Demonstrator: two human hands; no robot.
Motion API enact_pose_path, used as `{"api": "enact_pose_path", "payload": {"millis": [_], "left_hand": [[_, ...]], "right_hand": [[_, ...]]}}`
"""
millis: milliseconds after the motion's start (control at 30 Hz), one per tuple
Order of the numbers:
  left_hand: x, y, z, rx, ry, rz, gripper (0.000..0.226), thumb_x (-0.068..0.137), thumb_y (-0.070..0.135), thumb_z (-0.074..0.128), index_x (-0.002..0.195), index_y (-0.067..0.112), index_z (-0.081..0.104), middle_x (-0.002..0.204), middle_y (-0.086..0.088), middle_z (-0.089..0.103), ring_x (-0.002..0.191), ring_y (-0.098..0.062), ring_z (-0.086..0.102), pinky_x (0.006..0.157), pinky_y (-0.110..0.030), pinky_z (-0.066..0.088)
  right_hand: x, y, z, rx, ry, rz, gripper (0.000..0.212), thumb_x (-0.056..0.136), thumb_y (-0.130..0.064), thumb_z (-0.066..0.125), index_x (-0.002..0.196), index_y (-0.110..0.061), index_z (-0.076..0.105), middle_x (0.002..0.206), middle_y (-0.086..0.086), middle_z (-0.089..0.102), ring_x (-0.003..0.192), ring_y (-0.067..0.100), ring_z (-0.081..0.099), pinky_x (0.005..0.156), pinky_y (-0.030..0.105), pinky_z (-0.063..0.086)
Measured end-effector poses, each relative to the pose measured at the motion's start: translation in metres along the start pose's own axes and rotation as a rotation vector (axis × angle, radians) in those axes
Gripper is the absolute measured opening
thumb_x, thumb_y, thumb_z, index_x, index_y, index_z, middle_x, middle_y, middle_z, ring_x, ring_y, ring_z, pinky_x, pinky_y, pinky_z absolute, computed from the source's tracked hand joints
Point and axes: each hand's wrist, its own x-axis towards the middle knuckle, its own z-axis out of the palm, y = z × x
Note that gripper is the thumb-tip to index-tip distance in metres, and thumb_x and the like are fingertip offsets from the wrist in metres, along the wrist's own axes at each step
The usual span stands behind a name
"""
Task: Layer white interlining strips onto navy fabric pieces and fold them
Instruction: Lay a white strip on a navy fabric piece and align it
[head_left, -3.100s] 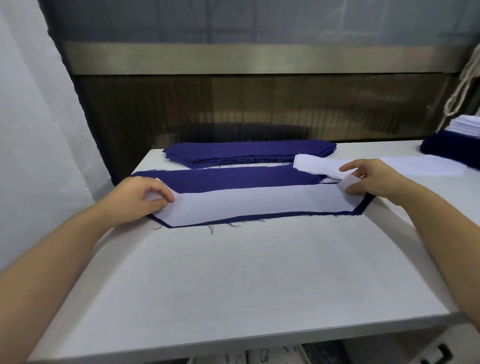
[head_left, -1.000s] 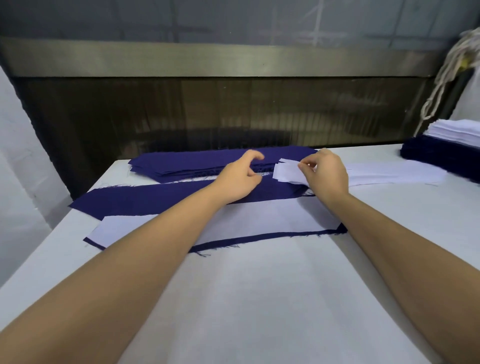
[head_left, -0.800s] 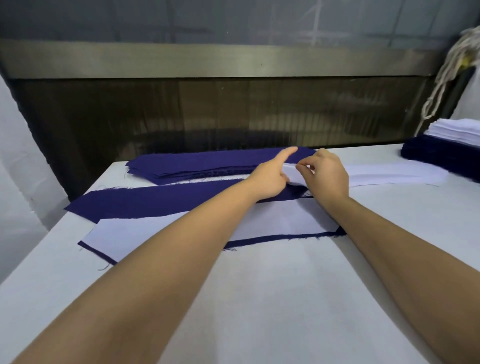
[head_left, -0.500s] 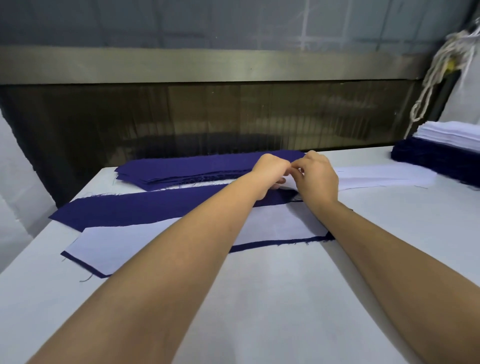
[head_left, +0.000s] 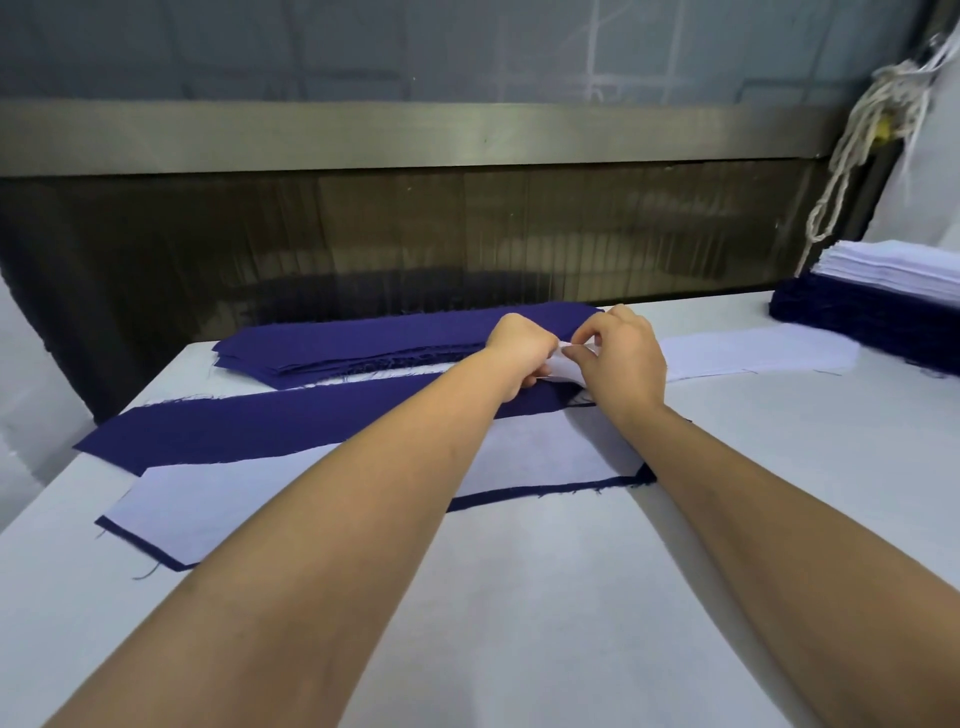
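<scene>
A long navy fabric piece (head_left: 249, 431) lies across the table with a white interlining strip (head_left: 249, 501) laid on its near half. Beyond it lies a second white interlining strip (head_left: 753, 353), stretching to the right. My left hand (head_left: 519, 353) and my right hand (head_left: 621, 358) meet at that strip's left end, and both pinch it with curled fingers, lifting the end slightly off the navy piece. A flat stack of navy pieces (head_left: 395, 338) lies just behind my hands.
At the far right stands a pile of navy pieces (head_left: 872, 322) topped by white strips (head_left: 898, 270). A dark panel with a metal rail (head_left: 415, 135) runs along the table's back edge. A white cord (head_left: 852, 156) hangs at the right. The white table (head_left: 519, 597) reaches toward me.
My left hand has left the near strip's left end and crossed to join my right hand at the far strip's end. Both now pinch that end. The view has shifted right.
</scene>
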Motion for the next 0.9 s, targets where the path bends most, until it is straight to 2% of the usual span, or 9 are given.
{"api": "enact_pose_path", "payload": {"millis": [100, 233, 400, 533, 600, 667, 733, 833, 900], "left_hand": [[-0.001, -0.003, -0.003, 0.020, 0.005, 0.062, 0.019, 0.094, 0.010, 0.052, 0.107, 0.007, 0.065, 0.083, -0.007, 0.057, 0.064, -0.016, 0.052, 0.053, -0.024, 0.039], [0.003, -0.007, -0.005, 0.044, 0.031, 0.109, 0.019, 0.096, 0.009, 0.052, 0.106, 0.009, 0.067, 0.089, -0.004, 0.057, 0.064, -0.012, 0.050, 0.054, -0.023, 0.040], [0.009, -0.013, -0.007, 0.080, 0.046, 0.127, 0.022, 0.093, 0.008, 0.054, 0.112, 0.013, 0.064, 0.099, -0.005, 0.060, 0.069, -0.014, 0.054, 0.068, -0.027, 0.041], [0.012, -0.017, -0.010, 0.092, 0.056, 0.153, 0.038, 0.087, 0.009, 0.060, 0.122, 0.022, 0.055, 0.117, -0.005, 0.056, 0.090, -0.020, 0.053, 0.065, -0.025, 0.041], [0.011, -0.018, -0.010, 0.087, 0.043, 0.202, 0.045, 0.087, 0.010, 0.062, 0.127, 0.026, 0.051, 0.120, -0.004, 0.054, 0.090, -0.021, 0.052, 0.057, -0.023, 0.038], [0.009, -0.018, -0.009, 0.088, -0.023, 0.286, 0.050, 0.089, 0.008, 0.059, 0.133, 0.028, 0.046, 0.115, -0.008, 0.058, 0.085, -0.021, 0.057, 0.056, -0.021, 0.038], [0.007, -0.017, -0.007, 0.114, -0.094, 0.340, 0.047, 0.092, 0.008, 0.054, 0.134, 0.028, 0.046, 0.101, -0.007, 0.063, 0.072, -0.014, 0.057, 0.058, -0.020, 0.043], [0.004, -0.013, -0.002, 0.156, -0.147, 0.315, 0.029, 0.097, 0.009, 0.045, 0.119, 0.020, 0.059, 0.092, 0.000, 0.063, 0.065, -0.010, 0.057, 0.058, -0.020, 0.044], [0.004, -0.011, 0.000, 0.088, -0.161, 0.251, 0.023, 0.096, 0.008, 0.044, 0.103, 0.018, 0.064, 0.086, 0.005, 0.061, 0.063, -0.008, 0.060, 0.057, -0.021, 0.044]], "right_hand": [[0.000, 0.000, 0.000, 0.053, -0.009, 0.012, 0.017, 0.088, -0.030, 0.065, 0.093, -0.014, 0.067, 0.101, 0.001, 0.058, 0.096, 0.017, 0.052, 0.069, 0.026, 0.038], [0.001, 0.000, 0.001, 0.106, -0.009, 0.042, 0.016, 0.092, -0.025, 0.060, 0.097, -0.012, 0.067, 0.106, 0.005, 0.059, 0.096, 0.019, 0.055, 0.072, 0.027, 0.042], [0.002, 0.001, -0.001, 0.143, 0.042, 0.084, 0.016, 0.095, -0.021, 0.053, 0.098, -0.010, 0.064, 0.108, 0.005, 0.057, 0.094, 0.018, 0.055, 0.071, 0.026, 0.041], [0.001, 0.001, -0.002, 0.133, 0.047, 0.041, 0.016, 0.096, -0.020, 0.051, 0.098, -0.008, 0.061, 0.104, 0.007, 0.059, 0.097, 0.022, 0.052, 0.075, 0.031, 0.042], [0.000, 0.000, -0.004, 0.135, 0.045, 0.011, 0.016, 0.096, -0.019, 0.051, 0.096, -0.007, 0.060, 0.099, 0.007, 0.062, 0.096, 0.023, 0.051, 0.076, 0.032, 0.041], [0.000, -0.002, -0.004, 0.125, 0.034, -0.016, 0.016, 0.096, -0.019, 0.051, 0.097, -0.006, 0.061, 0.099, 0.007, 0.062, 0.097, 0.023, 0.051, 0.077, 0.031, 0.041], [0.000, -0.003, -0.005, 0.107, 0.022, -0.046, 0.016, 0.096, -0.020, 0.052, 0.099, -0.007, 0.062, 0.102, 0.007, 0.060, 0.098, 0.022, 0.050, 0.079, 0.031, 0.040], [-0.001, -0.004, -0.005, 0.086, 0.009, -0.068, 0.015, 0.096, -0.019, 0.053, 0.099, -0.008, 0.064, 0.103, 0.007, 0.058, 0.098, 0.022, 0.050, 0.079, 0.032, 0.043], [-0.003, -0.004, -0.005, 0.108, 0.013, -0.054, 0.014, 0.095, -0.017, 0.053, 0.097, -0.009, 0.064, 0.100, 0.003, 0.052, 0.094, 0.022, 0.051, 0.075, 0.035, 0.045]]}}
